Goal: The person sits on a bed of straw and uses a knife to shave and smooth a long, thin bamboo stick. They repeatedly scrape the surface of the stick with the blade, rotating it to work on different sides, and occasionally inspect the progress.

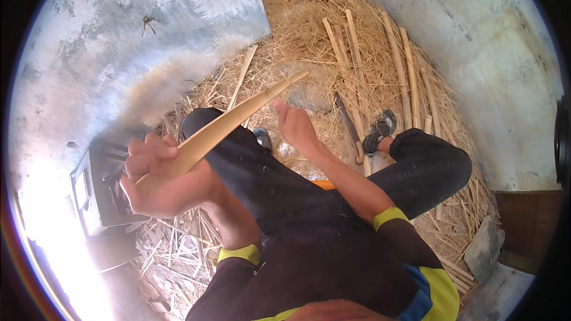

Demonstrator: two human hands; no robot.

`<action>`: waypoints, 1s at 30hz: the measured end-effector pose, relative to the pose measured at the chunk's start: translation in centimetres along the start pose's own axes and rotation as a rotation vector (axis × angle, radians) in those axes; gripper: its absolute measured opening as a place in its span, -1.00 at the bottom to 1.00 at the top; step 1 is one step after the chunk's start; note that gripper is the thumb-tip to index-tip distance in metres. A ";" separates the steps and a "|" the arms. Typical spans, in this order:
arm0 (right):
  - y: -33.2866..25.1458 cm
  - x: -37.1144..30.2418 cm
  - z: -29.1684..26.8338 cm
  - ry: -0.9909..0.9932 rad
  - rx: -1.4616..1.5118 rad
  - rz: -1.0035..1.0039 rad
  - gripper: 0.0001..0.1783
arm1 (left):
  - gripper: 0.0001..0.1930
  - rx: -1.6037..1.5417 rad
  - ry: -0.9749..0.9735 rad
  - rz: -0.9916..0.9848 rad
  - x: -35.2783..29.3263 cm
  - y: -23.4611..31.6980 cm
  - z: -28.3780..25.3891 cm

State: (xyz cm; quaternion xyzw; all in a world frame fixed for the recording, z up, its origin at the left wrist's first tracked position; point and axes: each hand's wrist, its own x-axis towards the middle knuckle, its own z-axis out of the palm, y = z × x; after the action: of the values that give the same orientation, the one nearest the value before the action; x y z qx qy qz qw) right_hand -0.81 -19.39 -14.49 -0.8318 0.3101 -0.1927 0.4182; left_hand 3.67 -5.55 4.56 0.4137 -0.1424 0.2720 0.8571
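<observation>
From my distant seat I have the long pale strip (pixel 229 122) slanting across the middle of the head view, held in the air over the wearer's bent, dark-trousered left leg (pixel 262 172), its wide end near me on the left and its narrow tip pointing up and right. I see the left hand (pixel 157 196) closed around that wide end, fingers curled over it. I see the right hand (pixel 297 128) just beside the strip's underside toward the tip, its fingers folded in; I cannot tell whether it touches the strip or has anything in its grasp. Beyond it I make out a dark, long tool (pixel 348 122) lying near a shoe (pixel 380 131), then pale sticks (pixel 410 77) on loose straw (pixel 297 18). An orange thing (pixel 324 184) shows partly between the legs. Farther out I get a grey box (pixel 101 193) at left, a stone slab (pixel 483 246) at lower right, and mottled grey walls (pixel 178 18)
</observation>
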 end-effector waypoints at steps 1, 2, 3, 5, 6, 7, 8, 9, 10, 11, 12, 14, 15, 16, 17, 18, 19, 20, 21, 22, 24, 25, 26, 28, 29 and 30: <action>-1.9 -0.8 -0.3 -0.019 0.039 -0.039 -0.37 | -0.59 0.023 0.005 0.010 0.1 0.0 -0.3; -2.9 -1.2 -0.6 -0.026 0.072 -0.076 -0.36 | -0.60 0.036 0.008 0.013 0.0 0.1 -0.3; -2.6 -1.0 -0.6 -0.068 0.055 0.006 -0.36 | -0.60 0.048 0.011 0.015 -0.1 0.0 -0.4; -1.6 -0.1 -1.0 -0.142 0.022 0.161 -0.36 | -0.61 0.122 -0.016 0.071 -0.3 -0.2 0.0; -0.1 -0.2 -0.5 -0.047 -0.154 0.078 -0.35 | -0.61 0.157 -0.029 0.099 -0.4 -0.3 0.1; -0.8 0.0 -0.9 -0.073 -0.131 0.070 -0.34 | -0.61 0.126 -0.031 0.100 -0.2 -0.4 -0.2; -2.0 -0.1 -1.6 -0.103 -0.111 0.066 -0.34 | -0.61 0.100 -0.033 0.097 -0.1 -0.6 -0.6; -2.7 -0.1 -1.9 -0.133 -0.090 0.062 -0.34 | -0.61 0.073 -0.034 0.094 -0.1 -0.6 -1.0; -2.6 -0.2 -1.9 -0.128 -0.078 0.042 -0.34 | -0.61 0.076 -0.026 0.083 -0.2 -0.6 -0.8; -2.6 -0.4 -1.8 -0.123 -0.066 0.022 -0.34 | -0.61 0.079 -0.019 0.072 -0.3 -0.4 -0.6; -2.4 -0.5 -1.7 -0.120 -0.053 0.001 -0.33 | -0.61 0.083 -0.010 0.063 -0.4 -0.3 -0.3; 1.2 0.4 -2.0 -0.124 -0.178 0.082 -0.33 | -0.62 0.086 -0.045 0.058 -0.8 -0.1 0.1; 2.5 0.8 -2.1 -0.126 -0.237 0.122 -0.33 | -0.62 0.087 -0.065 0.058 -0.9 -0.1 0.3; 2.0 0.3 -2.1 -0.135 -0.215 0.161 -0.33 | -0.59 0.035 -0.077 0.037 -0.9 -0.1 0.2; 1.4 0.1 -2.1 -0.097 -0.168 0.079 -0.33 | -0.57 -0.016 -0.089 0.016 -1.0 0.1 -0.1; 0.7 0.1 -1.9 -0.058 -0.121 -0.002 -0.33 | -0.54 -0.068 -0.102 -0.006 -1.1 0.2 -0.3; 0.2 0.1 -2.0 -0.017 -0.077 -0.079 -0.33 | -0.54 -0.071 -0.124 -0.010 -1.2 0.2 -0.4; 0.6 0.2 -2.0 -0.046 -0.082 -0.016 -0.35 | -0.54 -0.074 -0.146 -0.014 -1.4 0.2 -0.4; 1.3 0.2 -2.0 -0.075 -0.088 0.047 -0.36 | -0.54 -0.078 -0.168 -0.018 -1.5 0.2 -0.3; 1.4 0.2 -2.2 -0.103 -0.088 0.107 -0.37 | -0.53 -0.077 -0.189 -0.009 -1.4 0.2 -0.4; 1.8 -0.2 -3.2 -0.120 -0.093 0.111 -0.40 | -0.52 -0.077 -0.233 0.008 -1.0 0.0 -0.5; 1.6 -0.6 -3.5 -0.133 -0.095 0.117 -0.41 | -0.52 -0.087 -0.252 0.003 -1.0 0.0 -0.7; 1.2 -1.0 -3.6 -0.136 -0.009 0.076 -0.43 | -0.51 -0.097 -0.272 -0.003 -1.0 0.0 -0.9; -0.2 -1.9 -3.9 -0.140 0.163 -0.001 -0.47 | -0.50 -0.103 -0.282 -0.011 -1.0 0.1 -1.1; -1.3 -2.3 -4.4 -0.173 0.236 -0.020 -0.49 | -0.50 -0.099 -0.273 -0.004 -1.0 0.1 -0.9; -2.5 -2.9 -5.2 -0.207 0.309 -0.040 -0.51 | -0.49 -0.096 -0.264 0.002 -0.9 0.1 -0.8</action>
State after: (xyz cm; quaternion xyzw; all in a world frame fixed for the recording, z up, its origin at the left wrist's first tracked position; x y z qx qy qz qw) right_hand -5.09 -19.25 -9.69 -0.7790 0.2157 -0.1597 0.5666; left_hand 2.83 -5.16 3.70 0.4043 -0.2672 0.2090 0.8494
